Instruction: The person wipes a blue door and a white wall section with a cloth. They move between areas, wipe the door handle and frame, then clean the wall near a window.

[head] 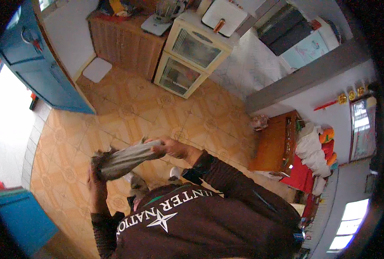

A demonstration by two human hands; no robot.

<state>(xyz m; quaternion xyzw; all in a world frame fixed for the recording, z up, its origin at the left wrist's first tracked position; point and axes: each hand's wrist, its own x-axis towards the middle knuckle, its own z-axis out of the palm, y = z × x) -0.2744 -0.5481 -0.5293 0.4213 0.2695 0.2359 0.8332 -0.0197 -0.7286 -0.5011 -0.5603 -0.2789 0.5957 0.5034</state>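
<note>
A grey-green cloth [127, 160] is stretched between my two hands, above the tiled floor and in front of my dark sweater. My left hand [96, 173] grips its wider, bunched end at the left of the view. The narrower end is held by my right hand [166, 147], near the middle. Whether the cloth is a garment or a rag cannot be told, as it is folded and slightly blurred. Below it, part of my shoes [174, 173] shows on the floor.
Blue door leaves [46, 68] stand on the left beside a bright doorway. A cream cabinet with glass doors [192, 55] and a brown wooden cabinet [124, 45] bearing a blender [166, 13] are ahead. At right is a wooden cabinet [271, 142] near a red cloth [299, 173].
</note>
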